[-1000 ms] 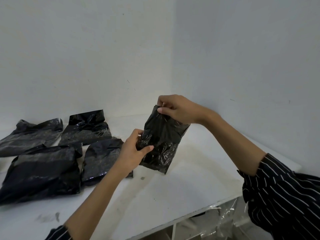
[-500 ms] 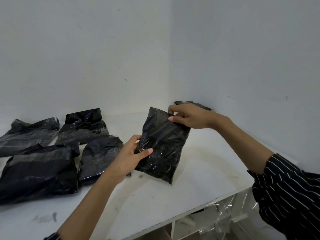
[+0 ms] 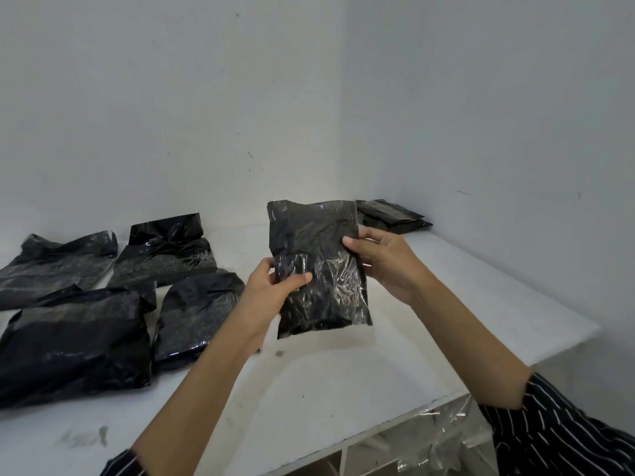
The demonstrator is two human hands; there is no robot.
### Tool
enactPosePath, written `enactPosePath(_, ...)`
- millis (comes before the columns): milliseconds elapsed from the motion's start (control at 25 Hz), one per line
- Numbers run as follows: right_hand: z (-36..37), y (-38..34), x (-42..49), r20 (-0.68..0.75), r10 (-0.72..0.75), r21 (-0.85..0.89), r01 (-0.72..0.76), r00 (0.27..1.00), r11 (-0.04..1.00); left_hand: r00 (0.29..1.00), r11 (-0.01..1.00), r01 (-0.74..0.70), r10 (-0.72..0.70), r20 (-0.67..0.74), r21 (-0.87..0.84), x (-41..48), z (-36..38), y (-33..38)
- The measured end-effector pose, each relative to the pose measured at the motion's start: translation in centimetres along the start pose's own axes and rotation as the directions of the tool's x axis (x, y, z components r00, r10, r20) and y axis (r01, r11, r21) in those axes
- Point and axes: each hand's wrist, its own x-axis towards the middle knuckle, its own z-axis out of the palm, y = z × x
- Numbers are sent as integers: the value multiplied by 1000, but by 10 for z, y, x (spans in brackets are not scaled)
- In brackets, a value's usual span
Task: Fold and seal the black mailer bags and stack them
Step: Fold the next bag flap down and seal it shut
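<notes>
White table (image 3: pixel 343 389); both hands (image 3: pixel 275 290) grip mailer bag (image 3: pixel 319 266).

Held bag (image 3: pixel 319 269) fills the gap between the fingers (image 3: pixel 352 242).
Below and nearer than fingers: bare tabletop (image 3: pixel 343 372), open passage.
Left of fingers: 4 loose black bags (image 3: pixel 192 310) lying close together.
Beyond fingers, right: stack of folded bags (image 3: pixel 391 216) in the wall corner.
Right of fingers: tabletop bare to its edge.

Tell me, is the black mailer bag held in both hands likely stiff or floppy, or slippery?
Probably firm: the held bag stands upright between the left hand and right hand without drooping. Its glossy, crinkled film may slip. It seems light, since edge pinches carry it.
</notes>
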Motion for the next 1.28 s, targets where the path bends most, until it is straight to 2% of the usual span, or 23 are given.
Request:
enactPosePath(120,8,7,-2,-40,-37,22,38,999,999,997,998,-70,69,-44,-3,6,10,9)
enactPosePath(280,11,8,-5,-33,-4,93,7,999,996,995,997,-73,72,-72,-15,10,13,12)
enactPosePath(480,10,14,-7,-176,21,76,-8,984,997,993,998,-58,57,-104,-3,15,14,1)
enactPosePath(680,13,15,-12,-119,80,132,-64,990,989,993,999,-35,34,-111,-15,14,24,-4)
enactPosePath(880,25,16,-12,-280,62,131,-25,958,991,978,989,-129,139,-158,71,14,39,-2)
enactPosePath(1000,24,20,-10,-344,67,135,-22,937,991,970,991,-106,121,-210,79,21,43,-5)
enactPosePath(1160,13,26,-16,-201,79,196,-39,976,980,960,1000,-26,25,-280,0,31,41,-11)
enactPosePath(1280,4,35,-18,-269,42,129,-7,962,992,979,999,-31,28,-201,-9,29,36,-12)
